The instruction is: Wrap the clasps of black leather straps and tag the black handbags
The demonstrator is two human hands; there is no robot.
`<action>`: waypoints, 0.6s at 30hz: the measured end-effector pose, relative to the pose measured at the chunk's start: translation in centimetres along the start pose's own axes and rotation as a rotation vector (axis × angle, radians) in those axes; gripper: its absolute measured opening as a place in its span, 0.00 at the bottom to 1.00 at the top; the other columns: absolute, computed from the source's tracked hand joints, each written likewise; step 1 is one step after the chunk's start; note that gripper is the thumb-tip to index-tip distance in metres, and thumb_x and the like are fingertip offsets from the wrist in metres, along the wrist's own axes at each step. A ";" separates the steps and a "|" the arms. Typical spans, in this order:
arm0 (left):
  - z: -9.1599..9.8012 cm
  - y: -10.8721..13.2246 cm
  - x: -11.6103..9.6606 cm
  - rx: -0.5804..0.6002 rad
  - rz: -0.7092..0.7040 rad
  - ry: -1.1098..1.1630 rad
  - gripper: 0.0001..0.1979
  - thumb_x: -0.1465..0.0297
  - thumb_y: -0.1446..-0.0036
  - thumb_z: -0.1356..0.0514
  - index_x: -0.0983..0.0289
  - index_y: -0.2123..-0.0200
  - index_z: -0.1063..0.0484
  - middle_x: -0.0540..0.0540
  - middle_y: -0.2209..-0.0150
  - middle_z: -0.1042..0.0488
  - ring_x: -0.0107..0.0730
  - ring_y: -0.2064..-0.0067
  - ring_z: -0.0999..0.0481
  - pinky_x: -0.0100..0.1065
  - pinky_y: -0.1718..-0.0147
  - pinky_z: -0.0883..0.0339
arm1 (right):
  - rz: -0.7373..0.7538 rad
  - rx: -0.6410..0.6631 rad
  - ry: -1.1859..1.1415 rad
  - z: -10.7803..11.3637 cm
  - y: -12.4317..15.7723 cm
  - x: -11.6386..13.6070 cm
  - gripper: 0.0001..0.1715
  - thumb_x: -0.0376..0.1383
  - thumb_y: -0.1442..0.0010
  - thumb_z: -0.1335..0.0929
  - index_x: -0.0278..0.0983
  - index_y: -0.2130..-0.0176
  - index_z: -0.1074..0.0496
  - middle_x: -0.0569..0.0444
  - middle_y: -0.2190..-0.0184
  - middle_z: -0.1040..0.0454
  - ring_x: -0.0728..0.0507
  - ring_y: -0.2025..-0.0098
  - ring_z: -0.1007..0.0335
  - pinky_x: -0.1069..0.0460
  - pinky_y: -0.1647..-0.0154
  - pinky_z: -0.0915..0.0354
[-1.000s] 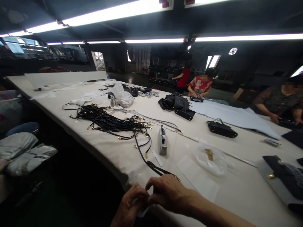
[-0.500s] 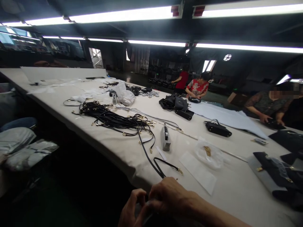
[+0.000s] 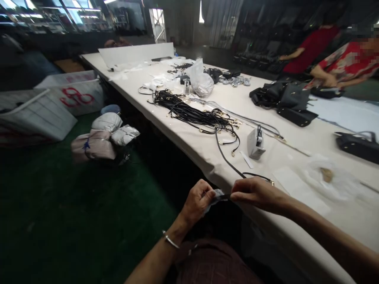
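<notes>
My left hand [image 3: 197, 201] is closed in a pinch on a small pale wrapping around the end of a thin black strap [image 3: 229, 161], just off the near edge of the long white table [image 3: 299, 150]. My right hand [image 3: 255, 192] is pinched on the same strap a little to the right, over the table edge. The strap runs up the table to a heap of black straps with gold clasps [image 3: 192, 112]. A small grey tape dispenser [image 3: 255, 142] stands beside the strap.
Black handbags [image 3: 284, 102] and a clear plastic bag [image 3: 200, 81] lie further up the table. People in red work at the far right [image 3: 346, 63]. White crates [image 3: 35, 110] and wrapped bundles [image 3: 103, 134] sit on the green floor at left.
The view has tilted down and left, so the floor shows. My hands have come apart a little and now stretch the strap end between them, off the table edge.
</notes>
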State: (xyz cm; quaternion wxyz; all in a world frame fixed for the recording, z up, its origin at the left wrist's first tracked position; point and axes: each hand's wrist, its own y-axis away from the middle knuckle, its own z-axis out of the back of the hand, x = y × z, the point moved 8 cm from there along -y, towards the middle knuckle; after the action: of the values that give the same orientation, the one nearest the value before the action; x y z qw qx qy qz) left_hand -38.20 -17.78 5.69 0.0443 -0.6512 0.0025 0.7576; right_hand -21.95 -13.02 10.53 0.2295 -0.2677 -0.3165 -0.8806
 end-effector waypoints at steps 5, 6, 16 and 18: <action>-0.4 0.4 1.1 0.055 0.084 0.200 0.16 0.57 0.40 0.38 0.66 0.69 0.27 0.52 0.71 0.30 0.28 0.68 0.32 0.28 0.68 0.37 | 0.000 0.001 0.039 0.3 0.3 1.9 0.14 0.44 0.40 0.33 0.40 0.67 0.21 0.59 0.76 0.25 0.48 0.73 0.32 0.55 0.72 0.42; -0.6 0.3 0.9 0.062 0.085 0.225 0.16 0.57 0.41 0.37 0.66 0.69 0.28 0.52 0.71 0.30 0.28 0.68 0.32 0.28 0.68 0.37 | 0.011 0.009 0.047 -0.1 0.1 2.6 0.12 0.42 0.40 0.33 0.40 0.66 0.21 0.59 0.76 0.25 0.48 0.73 0.32 0.55 0.72 0.43; 4.9 1.6 2.2 -0.262 -0.084 -0.075 0.21 0.52 0.35 0.49 0.61 0.71 0.33 0.47 0.75 0.36 0.27 0.73 0.35 0.27 0.72 0.37 | 0.174 -0.163 0.597 5.8 -1.6 6.9 0.25 0.59 0.44 0.31 0.41 0.70 0.21 0.61 0.85 0.36 0.51 0.81 0.46 0.53 0.77 0.54; 7.8 2.6 4.5 -0.393 -0.046 -0.121 0.23 0.47 0.38 0.49 0.60 0.71 0.32 0.47 0.77 0.34 0.28 0.74 0.34 0.28 0.73 0.36 | 0.159 -0.227 0.654 10.5 -1.3 7.7 0.29 0.61 0.43 0.33 0.40 0.73 0.22 0.61 0.85 0.39 0.52 0.80 0.49 0.53 0.77 0.55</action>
State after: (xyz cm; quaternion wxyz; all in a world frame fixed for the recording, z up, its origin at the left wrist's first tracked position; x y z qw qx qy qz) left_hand -46.76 -19.62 2.29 -0.0664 -0.6004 -0.1629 0.7801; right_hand -25.07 -6.75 21.64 0.3551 -0.0192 -0.1046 -0.9288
